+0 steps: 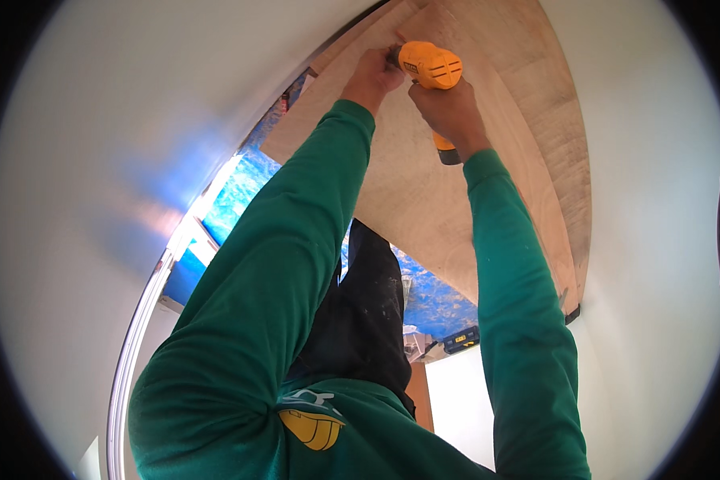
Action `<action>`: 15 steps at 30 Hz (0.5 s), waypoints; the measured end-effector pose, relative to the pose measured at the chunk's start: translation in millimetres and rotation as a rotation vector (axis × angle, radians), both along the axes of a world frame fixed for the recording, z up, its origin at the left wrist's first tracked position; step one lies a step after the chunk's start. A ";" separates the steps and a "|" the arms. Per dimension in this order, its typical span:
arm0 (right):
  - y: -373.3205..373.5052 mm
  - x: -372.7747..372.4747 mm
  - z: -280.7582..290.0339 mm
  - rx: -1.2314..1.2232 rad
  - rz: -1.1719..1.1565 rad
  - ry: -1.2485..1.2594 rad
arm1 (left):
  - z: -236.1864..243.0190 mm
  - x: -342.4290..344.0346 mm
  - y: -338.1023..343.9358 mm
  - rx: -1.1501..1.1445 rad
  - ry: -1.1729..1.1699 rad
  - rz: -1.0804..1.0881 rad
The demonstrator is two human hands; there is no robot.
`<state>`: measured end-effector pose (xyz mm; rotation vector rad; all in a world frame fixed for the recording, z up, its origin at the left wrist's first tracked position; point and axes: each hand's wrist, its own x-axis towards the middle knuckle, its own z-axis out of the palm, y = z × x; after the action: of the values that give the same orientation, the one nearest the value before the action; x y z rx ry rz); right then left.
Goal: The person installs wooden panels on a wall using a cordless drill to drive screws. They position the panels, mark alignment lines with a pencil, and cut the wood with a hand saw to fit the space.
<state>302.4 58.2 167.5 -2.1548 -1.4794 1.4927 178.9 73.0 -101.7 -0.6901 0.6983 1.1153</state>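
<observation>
My right hand (456, 114) is wrapped round the handle of an orange and black cordless drill (430, 64). The drill's rear faces me, and its battery base shows below my wrist. Beside the dark chuck is my left hand (371, 75), its fingers bent and closed at the drill's front end. Whether they grip the chuck or a small piece there, I cannot make out. Both hands are over a pale wooden panel (404, 160) at the far end of my reach. The drill's tip is mostly hidden by its body and my fingers.
More wooden boards (536, 80) lie along the right of the panel. White walls (656, 200) rise on both sides. Beneath is a blue, dust-marked sheet (436, 300), with a black case (461, 340) near the right forearm. A pale metal frame (140, 336) runs along the left.
</observation>
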 end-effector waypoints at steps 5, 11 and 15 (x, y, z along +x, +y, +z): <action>-1.8 -3.1 -0.6 -0.032 0.013 0.013 | -38.9 -7.2 -12.4 0.349 0.438 -0.424; 0.1 -7.1 0.1 -0.018 0.055 -0.035 | -25.5 -8.9 -11.9 0.305 0.358 -0.331; 2.2 -9.5 2.9 -0.028 0.035 -0.024 | 47.8 -28.1 -19.5 0.490 1.030 -0.838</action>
<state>292.9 60.5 170.4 -2.1817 -1.5203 1.5130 150.8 53.5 -53.9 0.6515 1.3417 0.7251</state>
